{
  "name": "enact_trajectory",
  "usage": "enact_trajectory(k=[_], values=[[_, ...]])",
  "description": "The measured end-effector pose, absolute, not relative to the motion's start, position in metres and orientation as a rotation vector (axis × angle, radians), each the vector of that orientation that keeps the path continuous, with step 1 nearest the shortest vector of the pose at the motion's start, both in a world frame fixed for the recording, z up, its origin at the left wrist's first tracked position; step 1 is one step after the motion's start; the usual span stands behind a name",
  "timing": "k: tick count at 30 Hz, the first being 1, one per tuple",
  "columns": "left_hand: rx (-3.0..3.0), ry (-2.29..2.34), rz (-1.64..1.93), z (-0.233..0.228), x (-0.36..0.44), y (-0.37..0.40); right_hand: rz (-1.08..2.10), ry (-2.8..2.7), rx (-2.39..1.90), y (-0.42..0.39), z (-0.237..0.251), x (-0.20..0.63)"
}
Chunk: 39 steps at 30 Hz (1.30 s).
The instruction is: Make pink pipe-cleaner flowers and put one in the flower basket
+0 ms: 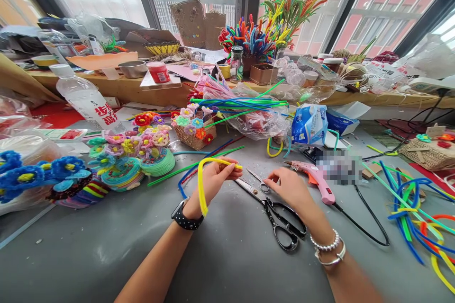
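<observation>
Yellow pipe cleaner (201,184) arches, pinched by left hand (215,181) (right hand (290,188): grip unclear).

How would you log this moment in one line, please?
Left hand: holding yellow pipe cleaner | right hand: at small scissors, grip unclear | large scissors: on table
</observation>
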State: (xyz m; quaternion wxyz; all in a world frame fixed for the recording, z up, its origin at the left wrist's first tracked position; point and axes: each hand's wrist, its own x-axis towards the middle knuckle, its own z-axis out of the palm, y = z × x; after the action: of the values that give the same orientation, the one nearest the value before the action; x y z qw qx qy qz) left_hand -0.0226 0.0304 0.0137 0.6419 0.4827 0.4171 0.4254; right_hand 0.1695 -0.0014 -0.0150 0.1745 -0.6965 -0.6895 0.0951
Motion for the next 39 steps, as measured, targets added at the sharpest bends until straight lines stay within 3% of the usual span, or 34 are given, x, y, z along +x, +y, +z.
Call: enact_trajectory(k=[6,16,23,34,39], values=[[1.167,0.999,0.989,0.014,-0.024,0.031,0.161,-1.985,-2.213,-0.009,-0.016,0.150],[1.192,0.910,1.031,0.015,-0.030,0.031,0.435,-1.946,-2.231,-0.004,-0.012,0.160],[1.012,0.757,1.047,0.017,-0.033,0.033,0.421,-1.862,-2.242,0.000,-0.013,0.161],[0.781,0.663,1.022,0.023,-0.035,0.032,0.407,-1.647,-1.862,-0.002,-0.007,0.157],[0.687,0.476,1.031,0.025,-0.037,0.028,0.594,-1.506,-1.626,-0.003,-0.007,0.157]])
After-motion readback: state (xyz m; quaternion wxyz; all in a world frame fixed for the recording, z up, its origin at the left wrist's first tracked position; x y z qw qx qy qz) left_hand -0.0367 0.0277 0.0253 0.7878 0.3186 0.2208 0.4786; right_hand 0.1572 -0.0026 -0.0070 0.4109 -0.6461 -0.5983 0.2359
